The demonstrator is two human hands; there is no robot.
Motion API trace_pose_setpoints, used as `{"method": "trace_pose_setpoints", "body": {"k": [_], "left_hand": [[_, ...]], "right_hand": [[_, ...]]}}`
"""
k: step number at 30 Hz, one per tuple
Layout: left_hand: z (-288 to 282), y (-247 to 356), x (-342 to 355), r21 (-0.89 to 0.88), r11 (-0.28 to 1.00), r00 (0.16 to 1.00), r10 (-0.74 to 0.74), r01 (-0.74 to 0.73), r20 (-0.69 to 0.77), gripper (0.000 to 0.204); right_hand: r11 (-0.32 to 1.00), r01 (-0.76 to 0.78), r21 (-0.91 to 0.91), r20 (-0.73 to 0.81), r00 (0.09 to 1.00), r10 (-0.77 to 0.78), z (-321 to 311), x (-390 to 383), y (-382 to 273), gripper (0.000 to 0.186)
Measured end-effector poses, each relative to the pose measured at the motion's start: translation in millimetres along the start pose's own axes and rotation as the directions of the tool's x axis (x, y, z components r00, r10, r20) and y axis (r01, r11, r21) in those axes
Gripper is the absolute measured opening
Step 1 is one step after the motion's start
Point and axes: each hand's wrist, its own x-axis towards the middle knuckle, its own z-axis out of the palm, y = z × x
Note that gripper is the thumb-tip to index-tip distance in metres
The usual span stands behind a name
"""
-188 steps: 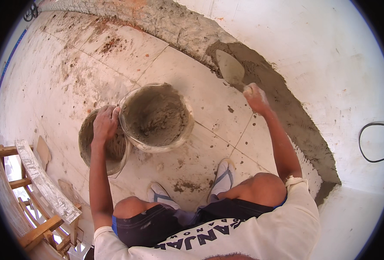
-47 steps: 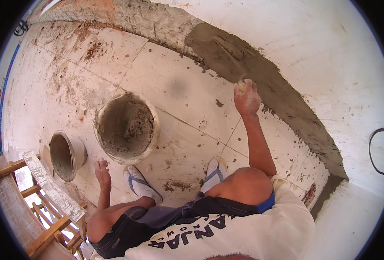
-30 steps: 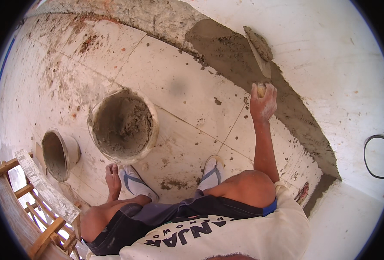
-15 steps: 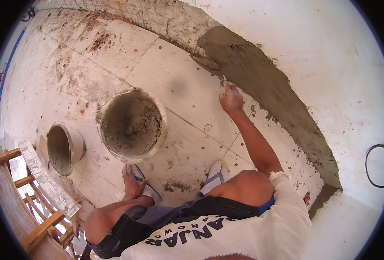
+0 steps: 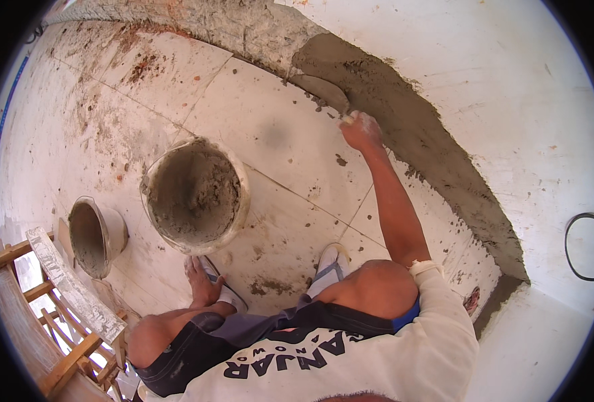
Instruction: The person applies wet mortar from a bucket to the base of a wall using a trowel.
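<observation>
My right hand point(image 5: 362, 130) is closed round the handle of a trowel point(image 5: 324, 92), reaching out to the foot of the wall. The blade lies along the lower edge of a band of wet grey mortar point(image 5: 404, 110), its flat face showing and smeared with mortar. Low between my knees, my left hand point(image 5: 205, 285) hangs beside my left foot with its fingers stretched out and nothing held. Just beyond it stands a large bucket point(image 5: 196, 194) with grey mortar inside. Crumbs of mortar lie on the floor tiles below the blade.
A smaller bucket point(image 5: 97, 236), coated inside with mortar, leans at the left. Nearer on that side is a wooden frame point(image 5: 76, 288) with a splattered plank. Rough bare wall base point(image 5: 243, 30) runs on past the wet mortar. A dark cable point(image 5: 568, 251) loops at the right.
The trowel blade has turned so that more of its flat face shows at the wall's foot. Fresh mortar bits have dropped onto the tiles. My left hand stays by my foot.
</observation>
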Motion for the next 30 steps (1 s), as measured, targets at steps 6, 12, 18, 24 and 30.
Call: {"method": "trace_pose_setpoints", "body": {"k": [6,12,18,24,30], "left_hand": [[-8,10,0,0.033,0.998,0.997,-0.061,0.059,0.046,0.113],[-4,15,-1,0.025,1.000,0.999,-0.008,0.009,-0.042,0.110],[-1,16,-1,0.033,0.997,0.995,-0.067,0.070,-0.073,0.110],[2,19,1,0.040,0.995,0.992,-0.085,0.089,-0.093,0.112],[7,17,3,0.050,0.995,0.991,-0.076,0.082,-0.114,0.109]], "right_hand": [[0.999,0.035,0.003,-0.185,0.982,-0.034,-28,-49,18,0.045],[0.994,0.095,0.061,-0.347,0.935,-0.068,-41,-56,27,0.044],[0.978,0.112,0.174,-0.380,0.924,-0.038,-52,-86,38,0.039],[0.960,0.121,0.251,-0.382,0.924,-0.017,-57,-104,44,0.037],[0.964,0.041,0.263,-0.319,0.947,0.047,-55,-114,42,0.039]]}}
